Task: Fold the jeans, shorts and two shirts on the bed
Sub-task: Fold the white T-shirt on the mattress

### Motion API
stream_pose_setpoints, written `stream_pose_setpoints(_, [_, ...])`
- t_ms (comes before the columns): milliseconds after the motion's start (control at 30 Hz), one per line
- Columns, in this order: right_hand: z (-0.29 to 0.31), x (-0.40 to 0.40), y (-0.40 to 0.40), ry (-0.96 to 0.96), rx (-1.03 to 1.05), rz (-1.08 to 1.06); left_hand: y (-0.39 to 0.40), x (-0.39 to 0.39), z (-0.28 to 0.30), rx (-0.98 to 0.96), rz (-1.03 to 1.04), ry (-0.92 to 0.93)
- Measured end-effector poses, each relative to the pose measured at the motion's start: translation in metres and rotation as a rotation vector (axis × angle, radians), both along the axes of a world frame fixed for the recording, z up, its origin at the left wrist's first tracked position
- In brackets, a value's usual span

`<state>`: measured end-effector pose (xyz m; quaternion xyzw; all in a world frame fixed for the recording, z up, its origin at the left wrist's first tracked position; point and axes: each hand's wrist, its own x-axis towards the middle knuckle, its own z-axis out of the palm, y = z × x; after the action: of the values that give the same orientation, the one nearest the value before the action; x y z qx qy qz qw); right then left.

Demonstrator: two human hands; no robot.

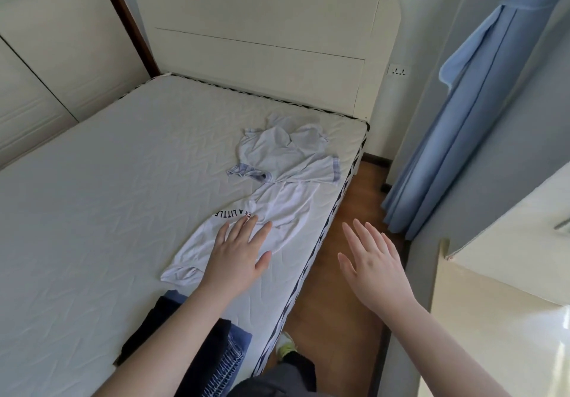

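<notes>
A white shirt with black lettering [277, 211] lies crumpled near the bed's right edge. My left hand [239, 251] rests flat on its lower part, fingers straight. My right hand [373, 261] hovers open over the floor beside the bed, holding nothing. Farther back lies a second white shirt with blue checked cuffs [283, 153], rumpled. Under my left forearm at the near edge sit folded blue jeans [229, 362] with a dark garment [151, 332] beside them, partly hidden by my arm.
The bare quilted mattress [108, 196] stretches to the left. A cream headboard [265, 42] stands behind. A wooden floor strip [339, 273] runs along the bed's right side, with blue curtains [447, 150] and a pale cabinet [509, 273] beyond.
</notes>
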<state>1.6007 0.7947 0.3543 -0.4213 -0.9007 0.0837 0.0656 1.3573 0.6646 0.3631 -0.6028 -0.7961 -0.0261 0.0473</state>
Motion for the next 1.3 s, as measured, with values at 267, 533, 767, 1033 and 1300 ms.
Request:
stream_pose_setpoints(267, [-0.009,-0.082,0.056,-0.026,-0.045,0.104,0.034,-0.061,-0.026,-0.035,0.095,-0.077])
stream_pose_setpoints(533, [-0.026,-0.165,0.091,-0.089,-0.059,0.263,0.056,-0.114,-0.047,-0.029,0.164,-0.129])
stream_pose_setpoints(767, [-0.050,-0.207,0.129,-0.188,-0.088,0.384,0.059,-0.149,-0.072,-0.108,0.275,-0.187])
stream_pose_setpoints(1033, [-0.100,-0.265,0.200,-0.302,-0.194,0.553,0.078,-0.167,-0.101,-0.193,0.486,-0.270])
stream_pose_setpoints(1300, [-0.138,-0.347,0.274,-0.387,-0.221,0.696,0.117,-0.200,-0.115,-0.174,0.716,-0.356])
